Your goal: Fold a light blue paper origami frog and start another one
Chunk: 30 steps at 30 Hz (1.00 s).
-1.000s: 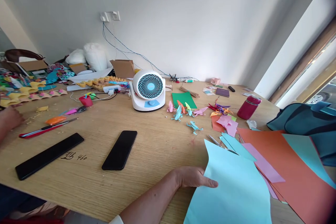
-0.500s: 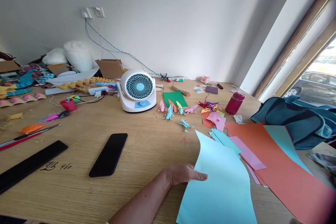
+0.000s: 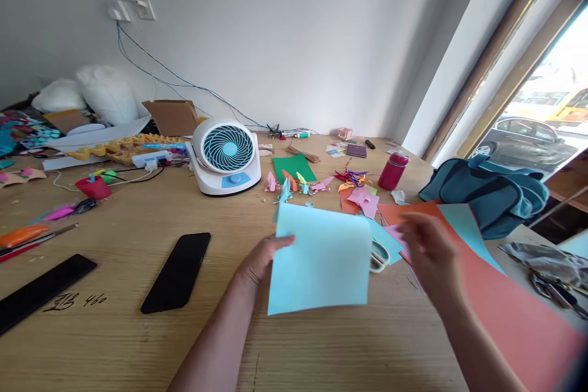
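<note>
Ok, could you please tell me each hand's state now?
Left hand: closed, holding the light blue sheet.
Right hand: blurred, nothing visibly held; open or closed unclear.

So there's a white fan (image 3: 228, 150) on the surface (image 3: 321, 355); going off that, you've got a black phone (image 3: 177, 272) at 7 o'clock, red cup (image 3: 93, 188) at 9, cardboard box (image 3: 171, 117) at 10, magenta bottle (image 3: 394, 172) and teal bag (image 3: 478, 196) around 3.
</note>
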Each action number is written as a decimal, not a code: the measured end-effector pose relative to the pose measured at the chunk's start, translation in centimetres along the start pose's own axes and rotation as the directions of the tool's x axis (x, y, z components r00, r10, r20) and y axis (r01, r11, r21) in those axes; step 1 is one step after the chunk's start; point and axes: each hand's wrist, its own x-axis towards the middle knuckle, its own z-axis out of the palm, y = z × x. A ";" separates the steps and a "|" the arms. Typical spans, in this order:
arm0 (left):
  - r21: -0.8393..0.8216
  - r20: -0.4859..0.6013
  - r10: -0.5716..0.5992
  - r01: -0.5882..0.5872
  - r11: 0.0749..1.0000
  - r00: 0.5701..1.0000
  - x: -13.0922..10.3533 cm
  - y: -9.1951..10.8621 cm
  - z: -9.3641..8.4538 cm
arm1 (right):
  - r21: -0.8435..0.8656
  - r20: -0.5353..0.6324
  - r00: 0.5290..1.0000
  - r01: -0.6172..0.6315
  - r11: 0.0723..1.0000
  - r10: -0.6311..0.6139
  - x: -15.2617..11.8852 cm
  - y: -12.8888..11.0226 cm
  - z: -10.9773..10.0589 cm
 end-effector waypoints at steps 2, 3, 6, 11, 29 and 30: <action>-0.044 -0.091 0.077 -0.082 0.996 0.993 -0.7 1.1 -1.1 | -0.080 0.242 0.970 0.037 0.996 -0.016 -1.0 0.9 1.9; -0.059 -0.111 0.080 -0.087 0.995 0.991 -1.2 1.5 -1.6 | -0.134 0.376 0.926 0.081 0.988 -0.024 -1.5 1.4 2.8; -0.073 -0.204 0.083 -0.099 0.992 0.975 -3.3 1.9 -2.9 | -0.302 0.515 0.857 0.208 0.930 -0.025 -2.7 3.1 5.0; -0.038 -0.324 0.023 -0.038 0.999 0.946 -6.4 1.4 -4.5 | -0.490 0.541 0.841 0.307 0.816 0.008 -2.7 5.2 4.9; -0.040 -0.172 -0.035 0.029 0.999 0.984 -6.1 0.3 -5.8 | -0.185 0.795 0.602 0.359 0.915 -0.075 -0.2 -1.8 15.4; -0.057 -0.183 -0.028 0.018 0.998 0.983 -6.1 0.3 -5.9 | -0.176 0.803 0.591 0.361 0.916 -0.079 0.0 -1.5 15.9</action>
